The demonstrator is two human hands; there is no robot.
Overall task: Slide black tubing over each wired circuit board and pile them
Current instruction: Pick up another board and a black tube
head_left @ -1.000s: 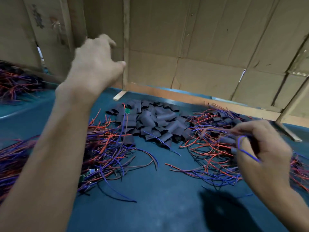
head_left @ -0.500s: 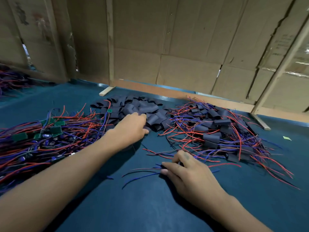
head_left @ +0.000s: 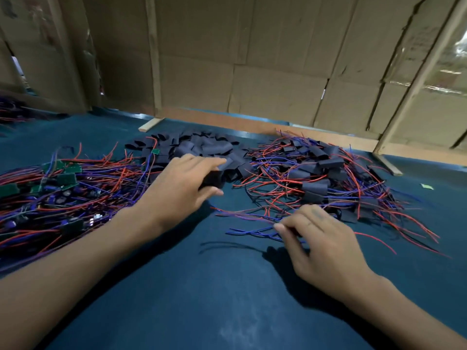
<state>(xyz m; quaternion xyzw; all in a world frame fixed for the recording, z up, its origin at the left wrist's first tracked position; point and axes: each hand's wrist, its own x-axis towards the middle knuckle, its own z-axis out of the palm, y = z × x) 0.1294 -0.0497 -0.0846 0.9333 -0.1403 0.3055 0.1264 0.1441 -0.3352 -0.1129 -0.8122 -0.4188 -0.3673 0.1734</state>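
Black tubing piece (head_left: 213,176) pinched by left hand (head_left: 182,183), right hand (head_left: 321,238) gripping wires (head_left: 252,232)

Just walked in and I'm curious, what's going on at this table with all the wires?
A person is sleeving wired boards. Their left hand grips a flat black piece of tubing at the edge of the loose tubing heap. Their right hand pinches red and blue wires on the blue tabletop. Bare green boards lie left; sleeved ones are piled right.
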